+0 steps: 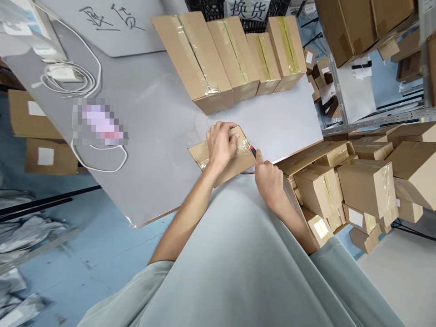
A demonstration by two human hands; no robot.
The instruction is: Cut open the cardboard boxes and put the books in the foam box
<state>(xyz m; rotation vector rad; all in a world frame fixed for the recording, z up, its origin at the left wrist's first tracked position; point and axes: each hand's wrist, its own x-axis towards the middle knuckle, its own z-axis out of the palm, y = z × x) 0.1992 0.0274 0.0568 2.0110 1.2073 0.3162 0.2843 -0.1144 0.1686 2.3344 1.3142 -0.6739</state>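
Observation:
A small cardboard box (243, 162) with clear tape lies at the table's near edge, right against my body. My left hand (220, 144) grips it from above, fingers curled over the cardboard and the thumb pressed on it. In my right hand (270, 180) is a slim red-and-black utility knife (253, 151), its tip at the taped right end of the box. The index finger lies along the knife, and the other fingers wrap round it. The blade itself is too small to make out.
Several taped boxes (200, 59) stand in a row across the grey table (153, 150). A coiled white cable (73, 79) and a blurred purple item (102, 122) lie at left. Beside the table's right edge, a large carton (306, 159) holds smaller boxes.

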